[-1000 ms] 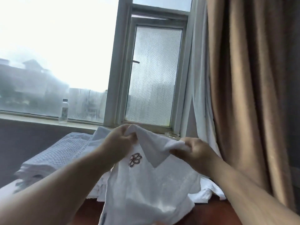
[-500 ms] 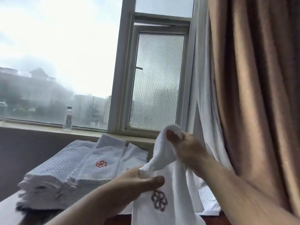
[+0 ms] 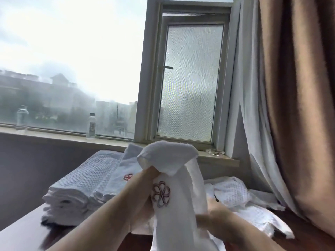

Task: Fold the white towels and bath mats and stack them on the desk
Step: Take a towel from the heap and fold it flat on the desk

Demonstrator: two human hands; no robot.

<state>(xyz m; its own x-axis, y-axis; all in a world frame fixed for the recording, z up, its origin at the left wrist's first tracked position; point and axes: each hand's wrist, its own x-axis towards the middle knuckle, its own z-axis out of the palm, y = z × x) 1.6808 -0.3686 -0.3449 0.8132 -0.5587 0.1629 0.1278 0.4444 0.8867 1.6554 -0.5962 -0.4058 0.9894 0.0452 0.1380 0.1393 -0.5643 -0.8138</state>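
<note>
A white towel [image 3: 178,211] with a dark red flower emblem hangs upright in front of me, its top folded over. My left hand [image 3: 143,187] grips it just under the folded top. My right hand [image 3: 215,218] holds the towel's right edge lower down, partly hidden behind the cloth. A stack of folded white waffle bath mats and towels [image 3: 81,189] sits on the dark desk [image 3: 23,236] at the left. One folded towel with a red emblem [image 3: 125,171] leans on that stack.
Loose unfolded white linens [image 3: 241,200] lie on the desk at the right. Two water bottles [image 3: 91,126] stand on the window sill, with a glass ashtray [image 3: 215,152] near the window frame. A brown curtain [image 3: 299,105] hangs at the right.
My left hand moved up to grip the towel near its top. My right hand dropped from the top corner down to the towel's lower right edge.
</note>
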